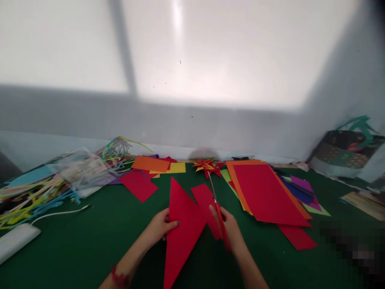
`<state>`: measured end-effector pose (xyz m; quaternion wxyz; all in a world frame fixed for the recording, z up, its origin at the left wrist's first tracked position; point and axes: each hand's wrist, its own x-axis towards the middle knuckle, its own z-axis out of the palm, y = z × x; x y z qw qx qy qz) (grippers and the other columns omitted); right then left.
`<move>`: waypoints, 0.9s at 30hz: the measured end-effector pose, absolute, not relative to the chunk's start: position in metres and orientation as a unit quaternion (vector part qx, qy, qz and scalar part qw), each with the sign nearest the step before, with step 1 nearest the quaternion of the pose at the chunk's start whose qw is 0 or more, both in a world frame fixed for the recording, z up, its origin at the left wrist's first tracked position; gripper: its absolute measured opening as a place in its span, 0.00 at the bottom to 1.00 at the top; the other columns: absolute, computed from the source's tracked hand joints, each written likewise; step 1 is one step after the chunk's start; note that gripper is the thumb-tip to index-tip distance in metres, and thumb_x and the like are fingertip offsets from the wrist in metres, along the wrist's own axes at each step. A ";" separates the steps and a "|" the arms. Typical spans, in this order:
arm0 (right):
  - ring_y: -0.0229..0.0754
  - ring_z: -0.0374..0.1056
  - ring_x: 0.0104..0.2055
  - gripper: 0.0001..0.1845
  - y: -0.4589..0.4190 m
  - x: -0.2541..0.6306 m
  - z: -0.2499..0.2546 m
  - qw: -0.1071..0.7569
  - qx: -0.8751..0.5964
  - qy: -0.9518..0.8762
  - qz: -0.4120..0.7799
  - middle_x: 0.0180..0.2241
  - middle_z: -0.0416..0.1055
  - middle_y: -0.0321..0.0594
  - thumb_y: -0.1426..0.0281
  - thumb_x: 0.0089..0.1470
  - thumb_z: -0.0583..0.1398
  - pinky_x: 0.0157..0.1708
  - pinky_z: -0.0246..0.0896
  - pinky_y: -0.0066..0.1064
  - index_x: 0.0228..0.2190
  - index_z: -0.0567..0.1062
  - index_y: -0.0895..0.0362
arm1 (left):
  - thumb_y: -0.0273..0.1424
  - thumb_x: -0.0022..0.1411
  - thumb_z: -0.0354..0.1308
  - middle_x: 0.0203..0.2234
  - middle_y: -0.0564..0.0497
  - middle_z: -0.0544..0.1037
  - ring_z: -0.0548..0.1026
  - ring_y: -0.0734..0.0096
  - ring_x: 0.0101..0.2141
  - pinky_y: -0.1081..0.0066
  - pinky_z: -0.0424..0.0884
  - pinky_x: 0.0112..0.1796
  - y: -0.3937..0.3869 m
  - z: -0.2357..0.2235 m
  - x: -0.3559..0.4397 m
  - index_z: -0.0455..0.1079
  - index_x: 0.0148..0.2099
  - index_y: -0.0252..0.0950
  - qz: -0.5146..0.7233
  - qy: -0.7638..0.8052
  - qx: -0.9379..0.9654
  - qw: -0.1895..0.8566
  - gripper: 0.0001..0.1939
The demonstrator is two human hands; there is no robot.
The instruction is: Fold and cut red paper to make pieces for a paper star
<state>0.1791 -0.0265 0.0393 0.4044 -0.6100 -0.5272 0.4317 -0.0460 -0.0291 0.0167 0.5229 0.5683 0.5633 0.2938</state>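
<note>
My left hand (165, 225) grips a red paper triangle (184, 233) by its left edge, thumb on top and fingers behind. In my right hand (227, 224) is a pair of scissors (221, 218) with red handles, its blades pointing away from me and looking closed. The scissors are just right of the triangle's corner and apart from it. Beneath them a red paper strip (202, 194) lies on the green table (120, 249), partly covered by the triangle and my right hand. Beyond the blade tips sit folded orange and red paper stars (205, 164).
A stack of red and orange sheets (267, 192) lies to the right, with purple and green paper (302, 186) beyond. Orange card (150, 163) and red card (138, 186) lie left of centre. Colourful strips (39, 198) and a white corded device (19, 241) are at far left. A bag (343, 154) stands back right.
</note>
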 end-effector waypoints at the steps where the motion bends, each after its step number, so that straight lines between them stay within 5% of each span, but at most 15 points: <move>1: 0.37 0.61 0.22 0.21 -0.027 0.186 0.041 0.391 -0.623 -0.557 0.385 0.19 0.64 0.33 0.50 0.44 0.53 0.21 0.52 0.25 0.23 0.68 0.56 | 0.36 0.51 0.53 0.29 0.50 0.74 0.71 0.72 0.20 0.77 0.59 0.15 -0.031 0.015 -0.044 0.60 0.40 0.35 0.275 0.559 0.587 0.518 0.15; 5: 0.42 0.65 0.25 0.19 -0.022 0.227 0.041 0.238 -0.720 -0.617 0.210 0.25 0.68 0.39 0.52 0.43 0.53 0.22 0.53 0.28 0.27 0.69 0.55 | 0.33 0.51 0.53 0.28 0.52 0.73 0.72 0.67 0.29 0.75 0.62 0.26 -0.036 0.013 -0.033 0.61 0.33 0.36 0.244 0.597 0.663 0.380 0.07; 10: 0.50 0.66 0.37 0.16 -0.008 0.283 0.038 0.091 -0.732 -0.674 0.021 0.34 0.68 0.47 0.62 0.43 0.56 0.31 0.57 0.34 0.34 0.70 0.58 | 0.33 0.53 0.50 0.35 0.50 0.72 0.70 0.66 0.35 0.74 0.60 0.29 -0.043 0.015 -0.028 0.60 0.38 0.38 0.221 0.627 0.683 0.303 0.09; 16: 0.57 0.67 0.34 0.09 0.005 0.292 0.053 0.012 -0.745 -0.667 0.005 0.32 0.68 0.55 0.66 0.43 0.58 0.27 0.56 0.39 0.26 0.72 0.59 | 0.33 0.54 0.49 0.36 0.50 0.71 0.70 0.65 0.36 0.73 0.60 0.31 -0.046 0.016 -0.028 0.60 0.38 0.38 0.213 0.625 0.689 0.299 0.08; 19: 0.53 0.67 0.38 0.14 0.013 0.260 0.053 0.017 -0.715 -0.698 0.032 0.36 0.68 0.51 0.62 0.45 0.57 0.31 0.58 0.36 0.32 0.71 0.59 | 0.32 0.55 0.47 0.37 0.49 0.71 0.69 0.66 0.37 0.73 0.60 0.32 -0.045 0.016 -0.028 0.60 0.39 0.38 0.212 0.624 0.692 0.294 0.08; 22: 0.48 0.67 0.41 0.27 0.023 0.221 0.044 -0.006 -0.665 -0.737 0.121 0.39 0.69 0.47 0.58 0.34 0.63 0.33 0.60 0.30 0.38 0.69 0.58 | 0.32 0.56 0.47 0.37 0.50 0.71 0.69 0.66 0.37 0.73 0.60 0.32 -0.045 0.015 -0.028 0.60 0.39 0.38 0.213 0.629 0.692 0.284 0.08; 27: 0.56 0.65 0.43 0.36 0.036 0.192 0.033 -0.048 -0.688 -0.710 0.144 0.40 0.67 0.58 0.66 0.26 0.68 0.37 0.60 0.37 0.41 0.67 0.67 | 0.33 0.56 0.47 0.37 0.50 0.70 0.69 0.66 0.38 0.73 0.60 0.32 -0.046 0.014 -0.028 0.60 0.40 0.38 0.206 0.635 0.693 0.272 0.09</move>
